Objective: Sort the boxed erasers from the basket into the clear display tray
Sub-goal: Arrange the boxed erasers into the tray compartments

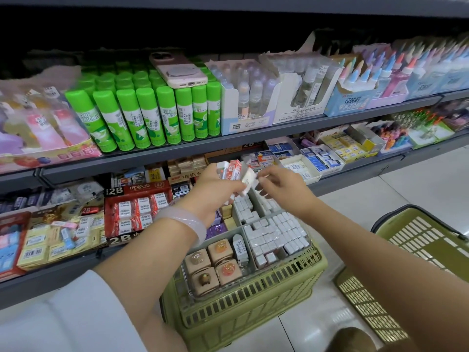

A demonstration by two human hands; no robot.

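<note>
I take the clear display tray [308, 241] as my landmark: it sits on top of the green basket [243, 311], which keeps its compartments right under my arms, so each eraser has only a short way to drop. Behind the tray the shelves [177, 154] carry the shop stock, glue sticks [142, 115] above and red 2B eraser packs [138, 209] to the tray's left. A second basket [416, 246] stands tipped on the floor to the tray's right; I cannot see into it well enough to say what it holds. Inside the tray, the right-hand compartments are packed with small white erasers [275, 233], stood close so more will fit, and the near-left compartment holds tan boxes with figures [212, 265]. Above the tray's far end, my left hand [215, 190] is curled round a bunch of boxed erasers [232, 170], held there as a ready supply. My right hand [279, 184] is just beside it, its fingers [264, 175] seeming to pinch the edge of one white box [248, 180] to draw it from the bunch; motion blur leaves me unsure how firmly they have it. My left arm hides the tray's left compartments, my hands cover its far end, and the box labels are too small to read.
</note>
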